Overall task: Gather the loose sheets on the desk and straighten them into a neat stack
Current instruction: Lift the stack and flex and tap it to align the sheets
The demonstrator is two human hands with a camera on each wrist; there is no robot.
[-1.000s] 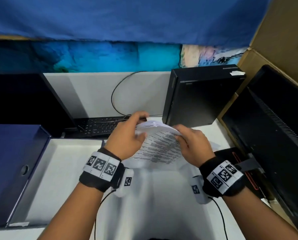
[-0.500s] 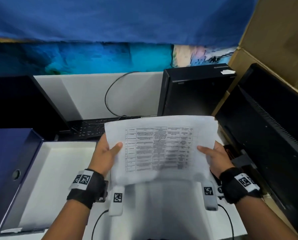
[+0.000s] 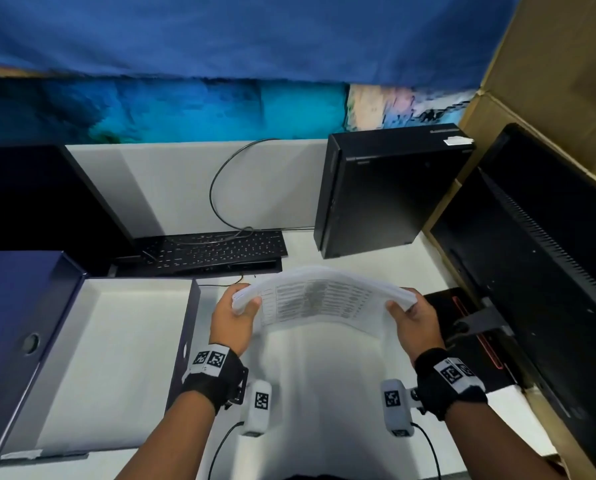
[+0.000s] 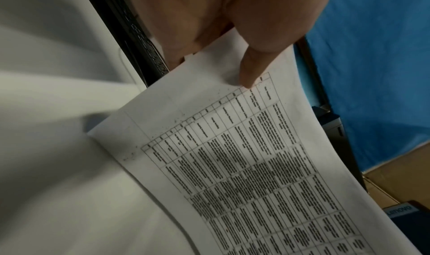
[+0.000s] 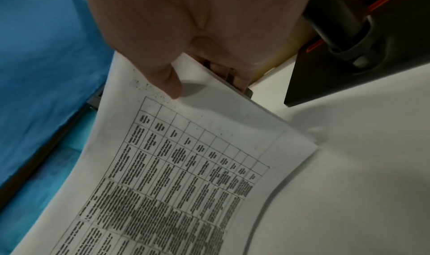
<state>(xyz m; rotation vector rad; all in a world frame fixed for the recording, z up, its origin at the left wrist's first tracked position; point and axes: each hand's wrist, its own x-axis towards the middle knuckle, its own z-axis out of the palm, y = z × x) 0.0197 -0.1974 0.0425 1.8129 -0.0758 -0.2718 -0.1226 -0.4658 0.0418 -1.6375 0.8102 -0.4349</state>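
Observation:
A stack of white sheets [image 3: 319, 297] printed with a dense table arches upward between both hands above the white desk [image 3: 324, 375]. My left hand [image 3: 236, 315] pinches its left edge, thumb on top and fingers underneath. My right hand [image 3: 410, 317] pinches the right edge the same way. In the left wrist view the thumb presses the sheets [image 4: 244, 157] near the table's corner. In the right wrist view the thumb lies on the top sheet [image 5: 186, 167] and fingers curl below the edge. The stack's underside is hidden.
An open blue box with a white inside [image 3: 92, 358] lies at the left. A black keyboard [image 3: 217, 252] and cable sit behind the sheets, a black computer case [image 3: 383, 192] at back right. A monitor and its stand [image 3: 531, 271] crowd the right, with cardboard [image 3: 549, 64] behind.
The sheets went from bunched between the hands, to held up flat facing me, to lowered and bowed into an arch now. Both hands moved apart to the stack's side edges.

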